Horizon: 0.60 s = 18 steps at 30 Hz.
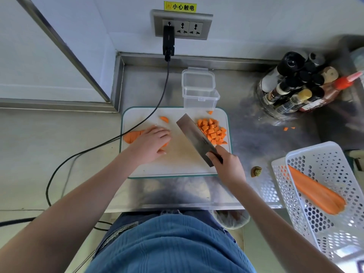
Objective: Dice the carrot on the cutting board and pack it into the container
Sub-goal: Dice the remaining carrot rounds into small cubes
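Note:
A white cutting board (177, 160) lies on the steel counter. My left hand (152, 141) rests on an uncut carrot piece (132, 136) at the board's left side, fingers curved over it. My right hand (226, 164) grips the handle of a cleaver (194, 134), whose blade stands slanted beside a pile of diced carrot (213, 131) at the board's right. A single carrot slice (165, 119) lies near the board's far edge. A clear plastic container (200, 93) with its lid flipped open stands just behind the board.
A black cable (126, 134) runs from the wall socket across the board's left corner. Sauce bottles (301, 89) stand at the back right. A white perforated basket (331, 194) at the right holds another carrot half (317, 192). A carrot stub (256, 171) lies by the board.

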{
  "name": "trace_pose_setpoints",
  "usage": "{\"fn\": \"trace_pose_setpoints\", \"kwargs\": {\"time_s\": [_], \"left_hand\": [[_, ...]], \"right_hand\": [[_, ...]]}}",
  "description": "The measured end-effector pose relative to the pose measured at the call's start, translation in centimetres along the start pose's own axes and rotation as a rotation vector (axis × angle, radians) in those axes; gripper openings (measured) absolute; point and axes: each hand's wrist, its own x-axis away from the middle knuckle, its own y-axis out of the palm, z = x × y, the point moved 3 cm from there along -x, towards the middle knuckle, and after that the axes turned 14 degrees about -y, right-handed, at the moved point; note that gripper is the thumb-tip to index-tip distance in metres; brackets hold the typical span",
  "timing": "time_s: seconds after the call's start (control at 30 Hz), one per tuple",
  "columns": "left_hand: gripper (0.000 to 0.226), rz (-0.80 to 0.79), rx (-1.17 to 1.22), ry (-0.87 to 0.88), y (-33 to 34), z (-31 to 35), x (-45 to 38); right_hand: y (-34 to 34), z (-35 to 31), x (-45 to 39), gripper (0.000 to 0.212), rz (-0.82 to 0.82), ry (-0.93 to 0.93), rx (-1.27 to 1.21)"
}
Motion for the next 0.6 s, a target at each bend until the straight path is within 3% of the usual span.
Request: {"fn": "trace_pose_setpoints", "kwargs": {"time_s": [0.1,0.27,0.4,0.47,0.6], "left_hand": [[0.03,0.043,0.105,-0.018,-0.2,0.3,0.4],[0.038,0.096,0.247,-0.058,-0.5,0.0,1.2],[0.025,0.155,0.158,0.023,-0.2,-1.1,1.5],[0.035,0.104,0.17,-0.023,-0.3,-1.7,1.5],[0.078,-0.07,0.051,-0.059,-0.6,-2.5,1.4]], "right_hand": [[0.2,0.0,0.2,0.022,0.004,0.017,-0.004],[0.5,-0.1,0.3,0.02,0.008,0.049,-0.043],[0.8,-0.2,0.2,0.021,0.001,0.079,-0.061],[0.9,-0.3,0.1,0.021,0.003,0.081,-0.076],[1.1,-0.7,-0.1,0.019,0.008,0.092,-0.138]]}}
